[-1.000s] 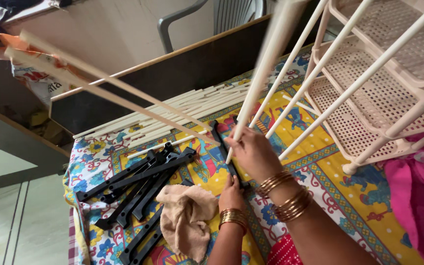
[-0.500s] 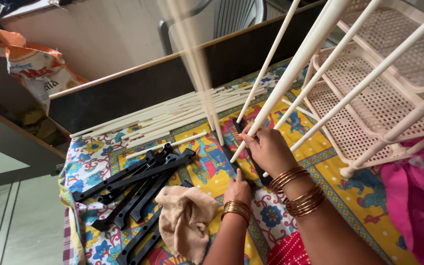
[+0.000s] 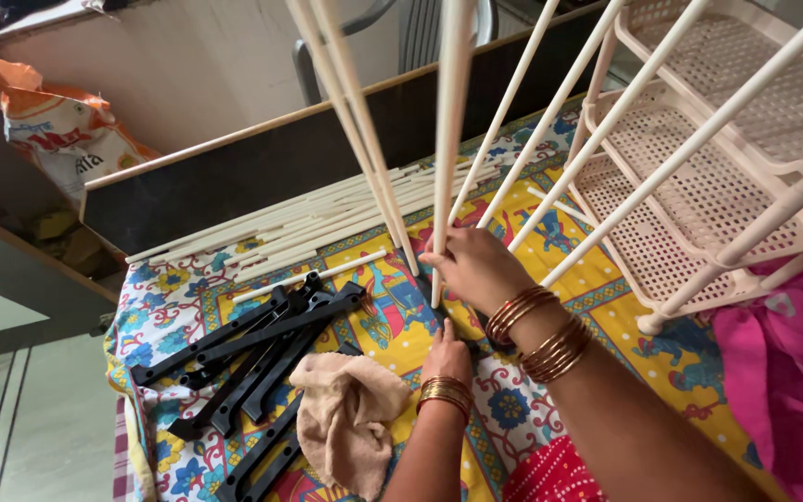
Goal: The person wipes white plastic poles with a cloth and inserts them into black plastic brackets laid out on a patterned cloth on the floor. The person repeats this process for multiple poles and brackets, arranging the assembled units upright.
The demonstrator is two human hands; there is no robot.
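My right hand (image 3: 478, 270) is closed around the lower ends of several long cream rods (image 3: 449, 139), which stand up from the bed and fan out towards the camera. Their feet meet a black bar (image 3: 425, 282) that is mostly hidden under the hand. My left hand (image 3: 446, 355) lies flat on the patterned bedspread (image 3: 401, 325) just below, fingers straight, with the fingertips near that bar. It holds nothing I can see. A beige cloth (image 3: 350, 418) lies left of my left wrist.
More cream rods (image 3: 327, 218) lie in a pile along the dark headboard (image 3: 262, 158). Several black plastic bars (image 3: 253, 349) lie at the left. A cream mesh rack (image 3: 699, 186) lies on its side at the right, with pink fabric (image 3: 792, 372) below it. An orange and white bag (image 3: 58, 130) sits far left.
The loose rods that leaned far to the left have swung up to near upright beside the others. My right hand stays clasped at their feet, and my left hand has barely moved.
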